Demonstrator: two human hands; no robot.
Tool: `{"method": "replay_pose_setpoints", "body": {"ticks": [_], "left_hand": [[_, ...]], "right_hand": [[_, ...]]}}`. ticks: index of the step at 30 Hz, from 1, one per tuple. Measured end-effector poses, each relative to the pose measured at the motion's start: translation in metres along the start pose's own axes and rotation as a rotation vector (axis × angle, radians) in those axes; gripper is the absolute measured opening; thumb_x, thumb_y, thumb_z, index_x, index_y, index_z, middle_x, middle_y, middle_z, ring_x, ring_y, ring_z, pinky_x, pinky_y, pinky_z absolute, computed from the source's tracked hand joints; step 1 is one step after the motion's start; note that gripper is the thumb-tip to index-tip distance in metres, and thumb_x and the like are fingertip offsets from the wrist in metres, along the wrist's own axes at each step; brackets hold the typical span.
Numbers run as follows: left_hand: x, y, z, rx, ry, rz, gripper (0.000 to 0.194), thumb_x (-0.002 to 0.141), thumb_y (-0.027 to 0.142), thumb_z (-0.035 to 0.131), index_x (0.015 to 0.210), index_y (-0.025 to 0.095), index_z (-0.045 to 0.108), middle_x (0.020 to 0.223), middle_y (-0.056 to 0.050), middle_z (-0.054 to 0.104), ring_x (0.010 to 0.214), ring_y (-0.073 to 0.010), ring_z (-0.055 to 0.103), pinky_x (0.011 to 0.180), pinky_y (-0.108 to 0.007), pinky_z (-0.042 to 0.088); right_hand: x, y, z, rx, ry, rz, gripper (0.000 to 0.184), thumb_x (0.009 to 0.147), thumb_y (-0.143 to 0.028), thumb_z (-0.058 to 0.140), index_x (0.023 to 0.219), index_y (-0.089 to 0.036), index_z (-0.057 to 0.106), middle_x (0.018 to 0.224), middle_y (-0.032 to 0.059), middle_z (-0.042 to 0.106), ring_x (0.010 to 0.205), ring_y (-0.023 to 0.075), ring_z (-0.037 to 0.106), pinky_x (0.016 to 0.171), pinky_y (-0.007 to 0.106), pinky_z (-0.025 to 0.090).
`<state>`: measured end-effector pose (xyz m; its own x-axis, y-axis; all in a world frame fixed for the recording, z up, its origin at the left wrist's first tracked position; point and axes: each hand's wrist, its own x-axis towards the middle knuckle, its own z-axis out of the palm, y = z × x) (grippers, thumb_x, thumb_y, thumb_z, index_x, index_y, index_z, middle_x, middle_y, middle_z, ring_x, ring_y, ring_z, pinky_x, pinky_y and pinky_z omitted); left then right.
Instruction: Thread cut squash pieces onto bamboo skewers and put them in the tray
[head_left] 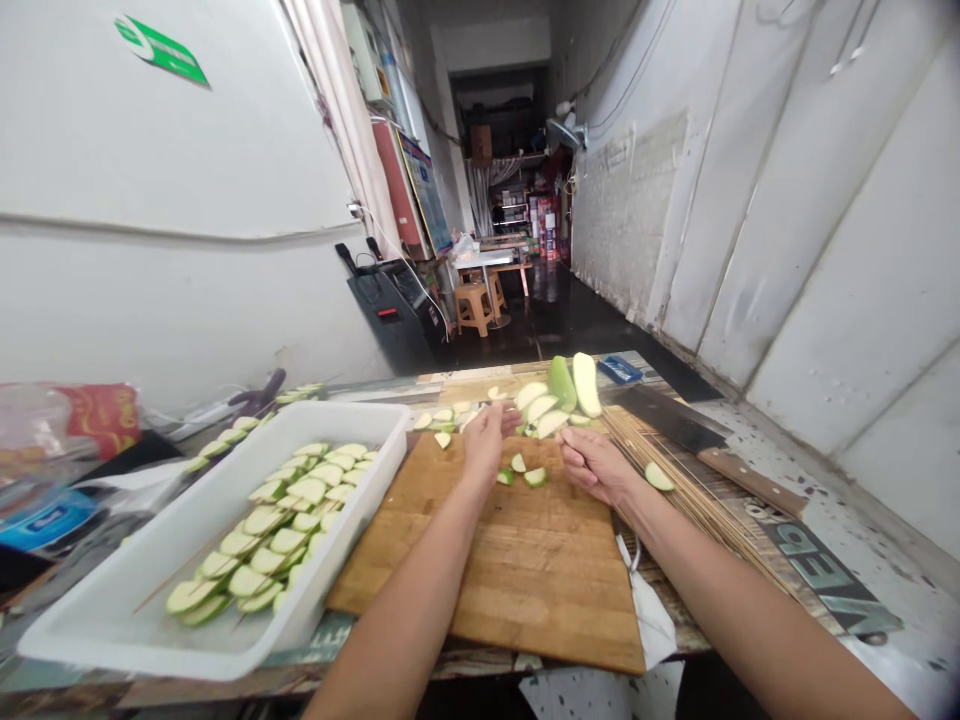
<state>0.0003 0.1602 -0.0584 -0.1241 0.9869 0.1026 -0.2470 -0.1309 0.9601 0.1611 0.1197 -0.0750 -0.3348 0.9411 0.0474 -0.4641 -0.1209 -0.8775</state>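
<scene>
My left hand (486, 440) is over the far part of a wooden cutting board (547, 570), fingers stretched forward beside green-skinned vegetable slices (536, 405); I see nothing held in it. To its right, my right hand (595, 463) is closed, thumb and fingers pressed together near those slices. What it pinches, if anything, is too small to make out. Between the hands lie small cut end pieces (534, 477). Behind them rest a long green vegetable half (561, 383) and a pale cut half (586, 385). Thin wooden skewers (682, 490) lie bundled by my right forearm.
A white plastic tray (300, 620) on the left holds rows of skewered slices (270, 540). A cleaver (675, 420) with a wooden handle lies at right, past the skewers. A blue packet (620, 369) sits at the table's far edge.
</scene>
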Motion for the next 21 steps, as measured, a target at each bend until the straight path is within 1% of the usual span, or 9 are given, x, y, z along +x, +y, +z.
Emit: {"method": "replay_pose_setpoints", "body": {"ticks": [3, 5, 7, 9, 11, 13, 15, 18, 21], "left_hand": [[-0.005, 0.003, 0.003, 0.012, -0.011, -0.071, 0.040, 0.075, 0.047, 0.054, 0.086, 0.010, 0.063, 0.079, -0.013, 0.067, 0.073, -0.0203, 0.065, 0.072, -0.035, 0.049], [-0.009, 0.004, 0.006, -0.038, -0.086, -0.176, 0.040, 0.073, 0.047, 0.057, 0.084, 0.010, 0.063, 0.081, -0.013, 0.067, 0.074, -0.0203, 0.064, 0.073, -0.035, 0.049], [-0.014, 0.003, 0.008, -0.096, -0.190, -0.272, 0.035, 0.070, 0.043, 0.063, 0.085, 0.011, 0.063, 0.083, -0.012, 0.067, 0.075, -0.0188, 0.064, 0.075, -0.035, 0.049], [-0.016, 0.001, 0.009, -0.139, -0.251, -0.325, 0.029, 0.068, 0.035, 0.068, 0.084, 0.012, 0.062, 0.084, -0.010, 0.067, 0.074, -0.0163, 0.063, 0.077, -0.033, 0.048], [-0.017, -0.002, 0.009, -0.182, -0.263, -0.362, 0.024, 0.067, 0.028, 0.070, 0.082, 0.013, 0.061, 0.081, -0.006, 0.066, 0.071, -0.0135, 0.063, 0.077, -0.031, 0.048], [-0.016, -0.003, 0.009, -0.244, -0.264, -0.403, 0.020, 0.066, 0.024, 0.070, 0.080, 0.014, 0.059, 0.078, -0.004, 0.065, 0.068, -0.0111, 0.062, 0.075, -0.029, 0.049], [-0.015, -0.003, 0.008, -0.307, -0.291, -0.423, 0.020, 0.066, 0.019, 0.070, 0.080, 0.014, 0.057, 0.078, -0.002, 0.064, 0.068, -0.0103, 0.061, 0.073, -0.027, 0.049], [-0.013, -0.003, 0.009, -0.369, -0.333, -0.386, 0.023, 0.066, 0.014, 0.069, 0.084, 0.015, 0.055, 0.083, -0.003, 0.064, 0.073, -0.0120, 0.062, 0.070, -0.026, 0.050], [-0.012, -0.002, 0.008, -0.389, -0.302, -0.329, 0.025, 0.067, 0.013, 0.069, 0.087, 0.016, 0.053, 0.087, -0.004, 0.064, 0.076, -0.0138, 0.063, 0.068, -0.025, 0.051]], "right_hand": [[0.000, 0.002, 0.007, -0.220, 0.201, -0.140, 0.025, 0.074, -0.040, 0.059, 0.073, -0.016, 0.056, 0.046, -0.0084, 0.041, 0.029, 0.0018, 0.025, 0.029, 0.016, 0.014], [0.000, 0.004, 0.011, -0.453, 0.319, -0.262, 0.024, 0.074, -0.038, 0.058, 0.065, -0.016, 0.055, 0.045, -0.0061, 0.044, 0.033, 0.0044, 0.032, 0.033, 0.018, 0.022], [-0.002, 0.006, 0.013, -0.684, 0.387, -0.387, 0.024, 0.075, -0.036, 0.056, 0.060, -0.016, 0.056, 0.048, -0.0029, 0.049, 0.042, 0.0078, 0.041, 0.041, 0.020, 0.032], [-0.003, 0.009, 0.014, -0.826, 0.409, -0.454, 0.023, 0.076, -0.034, 0.054, 0.063, -0.016, 0.061, 0.053, -0.0007, 0.053, 0.049, 0.0101, 0.046, 0.048, 0.021, 0.036], [-0.003, 0.012, 0.014, -0.835, 0.387, -0.410, 0.022, 0.077, -0.034, 0.052, 0.071, -0.016, 0.063, 0.052, -0.0013, 0.053, 0.045, 0.0098, 0.045, 0.044, 0.021, 0.035], [-0.003, 0.014, 0.014, -0.745, 0.349, -0.322, 0.024, 0.078, -0.036, 0.051, 0.076, -0.016, 0.063, 0.047, -0.0035, 0.048, 0.037, 0.0083, 0.040, 0.037, 0.020, 0.031], [-0.002, 0.015, 0.016, -0.642, 0.329, -0.253, 0.025, 0.078, -0.038, 0.051, 0.078, -0.016, 0.062, 0.046, -0.0048, 0.046, 0.032, 0.0071, 0.037, 0.032, 0.019, 0.027], [-0.002, 0.016, 0.019, -0.574, 0.290, -0.213, 0.025, 0.077, -0.038, 0.052, 0.081, -0.016, 0.061, 0.046, -0.0056, 0.045, 0.029, 0.0061, 0.036, 0.029, 0.018, 0.024], [-0.004, 0.017, 0.021, -0.575, 0.221, -0.185, 0.024, 0.077, -0.036, 0.052, 0.087, -0.016, 0.059, 0.047, -0.0065, 0.046, 0.029, 0.0060, 0.036, 0.030, 0.018, 0.024]]}}
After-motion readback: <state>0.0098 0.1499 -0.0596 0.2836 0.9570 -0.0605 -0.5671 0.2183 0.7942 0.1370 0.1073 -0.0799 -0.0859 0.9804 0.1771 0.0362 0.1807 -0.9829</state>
